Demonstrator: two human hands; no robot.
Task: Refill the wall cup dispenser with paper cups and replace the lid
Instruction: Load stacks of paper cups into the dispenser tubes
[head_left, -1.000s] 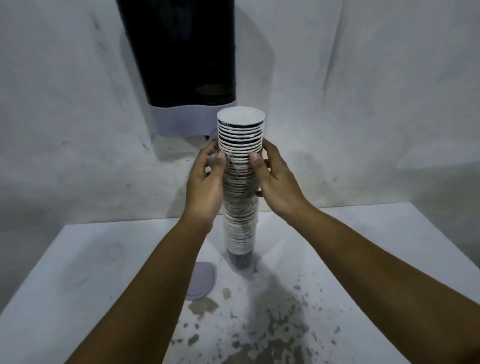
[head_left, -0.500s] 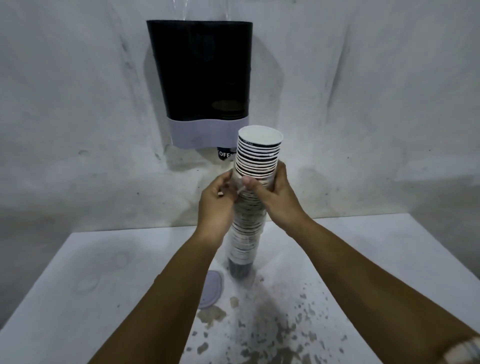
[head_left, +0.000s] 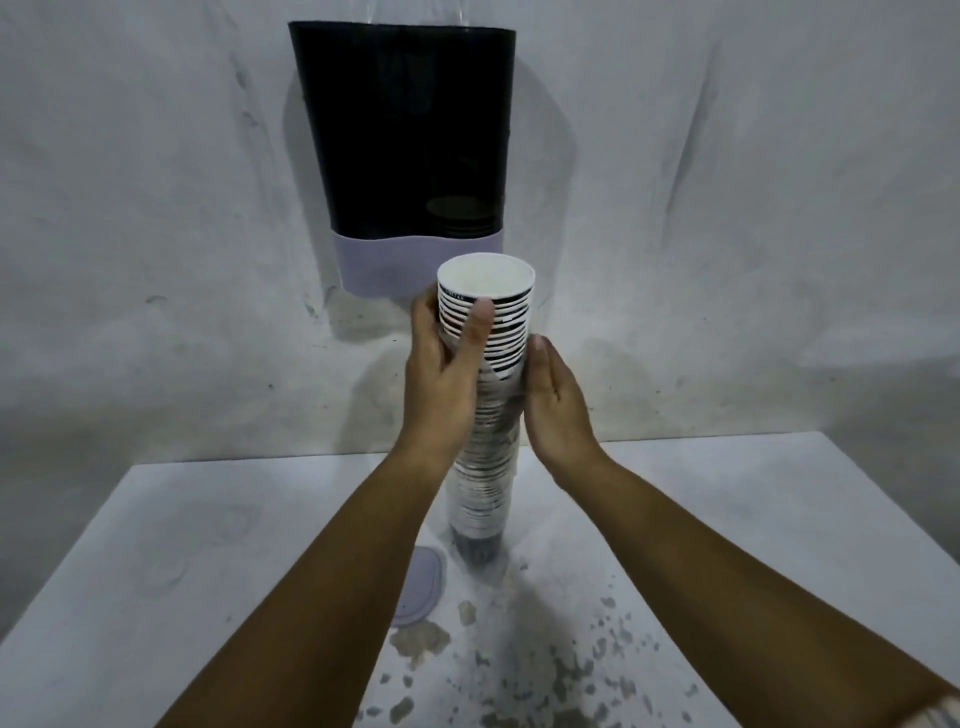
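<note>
Against a stained white wall hangs the dark cup dispenser (head_left: 410, 140). Below it, left hand (head_left: 447, 364) grips the paper cup stack (head_left: 488, 374) near its top, lifting; right hand (head_left: 558, 405) steadies it with straight fingers, while the lid (head_left: 423, 587) waits on the table (head_left: 156, 545).

Your cup stack (head_left: 488, 415): tall column of nested paper cups, black-striped rims, white mouth up, upright on surface. Dispenser (head_left: 410, 130): dark body, pale lilac band at base, mounted on wall behind stack, few cups dimly visible inside. Lid (head_left: 423, 587): lilac, flat on surface, just left of stack foot.
</note>
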